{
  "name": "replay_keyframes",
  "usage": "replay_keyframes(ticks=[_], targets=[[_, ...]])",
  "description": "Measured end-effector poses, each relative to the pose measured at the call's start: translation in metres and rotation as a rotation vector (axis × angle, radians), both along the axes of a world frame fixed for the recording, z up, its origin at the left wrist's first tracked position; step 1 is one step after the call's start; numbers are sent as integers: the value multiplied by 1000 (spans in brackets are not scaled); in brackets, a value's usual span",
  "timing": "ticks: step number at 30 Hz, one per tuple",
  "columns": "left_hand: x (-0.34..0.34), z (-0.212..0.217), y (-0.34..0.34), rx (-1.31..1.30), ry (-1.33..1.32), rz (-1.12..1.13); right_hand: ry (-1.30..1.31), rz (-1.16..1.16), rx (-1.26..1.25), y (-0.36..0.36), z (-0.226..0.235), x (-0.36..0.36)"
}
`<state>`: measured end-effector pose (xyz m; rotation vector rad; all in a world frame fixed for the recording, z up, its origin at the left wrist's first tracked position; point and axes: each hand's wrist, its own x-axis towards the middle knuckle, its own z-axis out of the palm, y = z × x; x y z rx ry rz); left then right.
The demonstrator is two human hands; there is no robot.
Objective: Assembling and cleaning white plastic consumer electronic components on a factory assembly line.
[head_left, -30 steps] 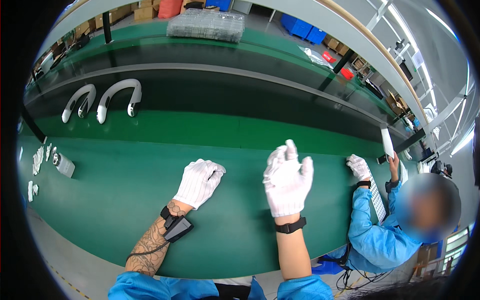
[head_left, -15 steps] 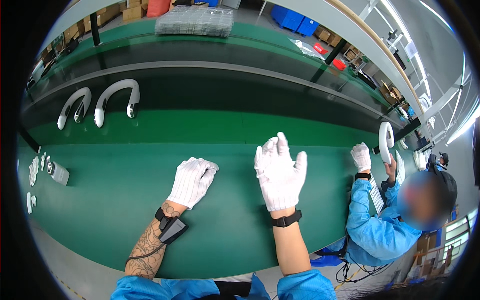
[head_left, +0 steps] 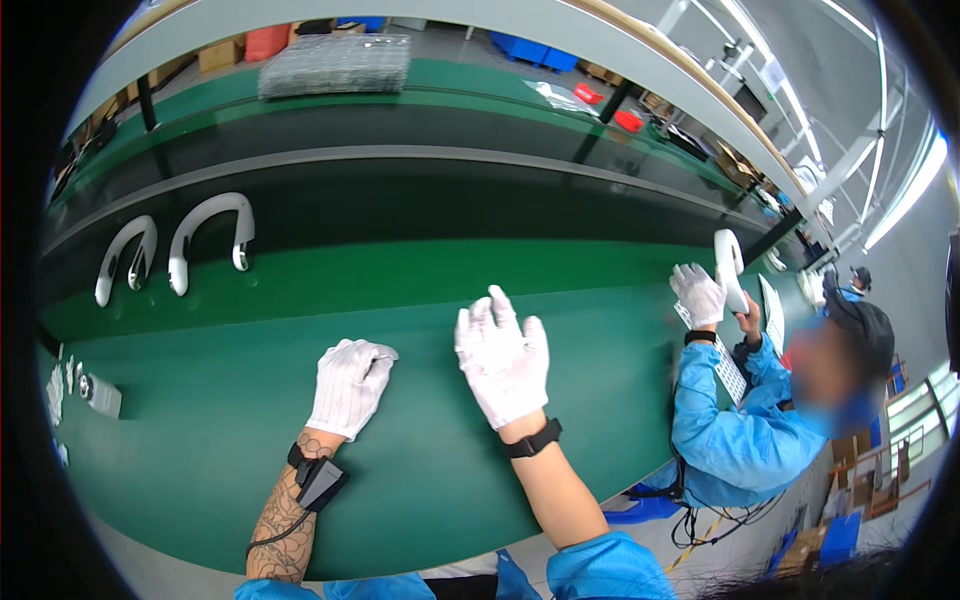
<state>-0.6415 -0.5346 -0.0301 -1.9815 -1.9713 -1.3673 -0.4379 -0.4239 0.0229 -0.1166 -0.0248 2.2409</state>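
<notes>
The co-worker's white band (head_left: 728,268) has risen; both gloved hands, left (head_left: 348,386) and right (head_left: 503,358), hold nothing, fingers loosely spread.

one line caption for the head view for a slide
Two white-gloved hands, left and right, empty over a green bench; two white curved bands beyond.

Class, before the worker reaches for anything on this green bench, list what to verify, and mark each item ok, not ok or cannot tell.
1. Left hand gloved, resting on the green bench: ok.
2. Right hand gloved, raised, holding nothing: ok.
3. Wrist strap on left wrist: ok; its grounding: cannot tell.
4. Two white curved parts lying on the conveyor belt, apart from both hands: ok.
5. Co-worker's hand holds a separate white part, away from ours: ok.
</notes>
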Motion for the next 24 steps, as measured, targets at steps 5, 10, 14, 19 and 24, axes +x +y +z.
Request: replay_keyframes(ticks=[5, 10, 14, 19, 24], targets=[[1, 0, -1, -3, -25, 29, 99, 16, -65, -2, -1, -2], [1, 6, -1, 0, -31, 6, 97, 37, -56, 0, -13, 1], [2, 5, -3, -26, -41, -1, 57, 13, -55, -1, -14, 2], [-1, -11, -1, -26, -89, 14, -6, -60, -146, 20, 14, -2], [-1, 7, -7, 6, -95, 16, 129, -90, 251, -1, 96, -6]])
